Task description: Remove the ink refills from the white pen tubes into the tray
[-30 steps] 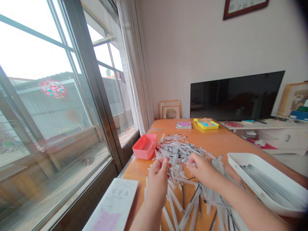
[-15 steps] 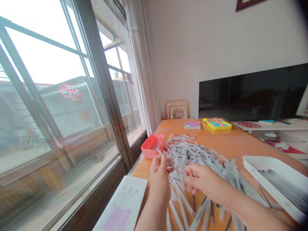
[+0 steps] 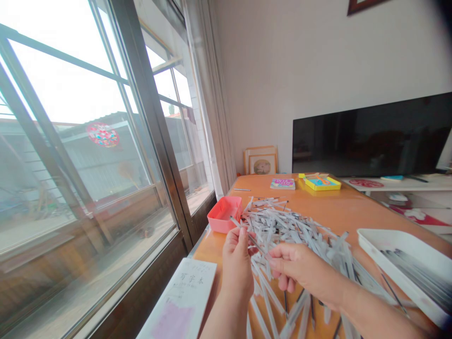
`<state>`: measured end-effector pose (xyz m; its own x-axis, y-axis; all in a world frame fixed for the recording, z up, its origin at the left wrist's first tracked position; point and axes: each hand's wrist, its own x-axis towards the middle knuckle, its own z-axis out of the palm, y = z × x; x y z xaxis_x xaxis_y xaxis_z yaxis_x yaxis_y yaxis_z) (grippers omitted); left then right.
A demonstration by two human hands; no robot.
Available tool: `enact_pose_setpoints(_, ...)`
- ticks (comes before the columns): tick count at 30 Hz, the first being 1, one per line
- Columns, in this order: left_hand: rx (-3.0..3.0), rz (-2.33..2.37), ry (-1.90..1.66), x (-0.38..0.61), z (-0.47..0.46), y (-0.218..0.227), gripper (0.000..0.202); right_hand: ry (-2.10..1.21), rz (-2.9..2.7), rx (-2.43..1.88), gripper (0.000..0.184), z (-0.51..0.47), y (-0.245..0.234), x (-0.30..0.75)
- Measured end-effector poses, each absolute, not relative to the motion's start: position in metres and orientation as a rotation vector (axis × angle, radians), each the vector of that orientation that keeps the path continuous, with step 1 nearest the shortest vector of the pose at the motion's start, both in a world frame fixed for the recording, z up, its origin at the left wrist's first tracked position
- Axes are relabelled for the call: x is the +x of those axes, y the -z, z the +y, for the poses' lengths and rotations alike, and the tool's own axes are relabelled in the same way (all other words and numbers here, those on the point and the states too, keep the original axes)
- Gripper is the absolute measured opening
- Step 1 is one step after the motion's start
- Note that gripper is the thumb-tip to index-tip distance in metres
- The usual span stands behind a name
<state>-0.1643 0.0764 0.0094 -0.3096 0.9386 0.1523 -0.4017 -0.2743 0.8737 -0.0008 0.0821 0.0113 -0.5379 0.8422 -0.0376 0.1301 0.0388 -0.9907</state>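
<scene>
My left hand (image 3: 237, 249) is closed around a slim, greyish pen (image 3: 254, 242), thumb on top. The pen slants from upper left to lower right, its upper end pointing at the pink box. At the pen's lower end, the fingers of my right hand (image 3: 287, 263) are pinched together on it. Just beyond both hands lies a big heap of translucent pen tubes and dark refills (image 3: 282, 221), some of them reaching under my right forearm. The pink plastic box (image 3: 221, 225) stands just beyond my left hand.
A white tray (image 3: 374, 235) with several dark-tipped pens stands at right. A white writing booklet (image 3: 187, 287) lies at the left edge of the wooden table (image 3: 339, 207), beside the window. Farther back are a purple booklet (image 3: 282, 184) and a yellow box (image 3: 326, 187).
My right hand's fingertips have come onto the pen's lower end; before, a small gap showed there. My left hand has shifted very slightly to the right with the pen.
</scene>
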Motion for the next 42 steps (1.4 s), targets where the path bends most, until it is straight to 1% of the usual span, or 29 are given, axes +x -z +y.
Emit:
enact_pose_setpoints(7, 0.899, 0.907, -1.688, -0.158, 0.073, -0.011, 0.031, -1.518, -1.686, -0.978, 0.025, 0.081, -0.015, -0.001)
enact_pose_setpoints(16, 0.975, 0.909, -1.651, -0.156, 0.072, -0.01, 0.029, -1.444, -1.664, -1.067, 0.022, 0.083, -0.015, 0.002)
enact_pose_setpoints(27, 0.949, 0.864, -1.634, -0.152, 0.071, -0.008, 0.029, -1.454, -1.654, -1.057, 0.025, 0.082, -0.022, 0.008)
enact_pose_setpoints(36, 0.915, 0.885, -1.64, -0.147, 0.072, -0.006, 0.03, -1.421, -1.704, -1.08, 0.024, 0.083, -0.022, 0.008)
enact_pose_setpoints(42, 0.95, 0.877, -1.624, -0.149, 0.069, -0.008, 0.03, -1.374, -1.817, -1.105, 0.02, 0.084, -0.024, 0.009)
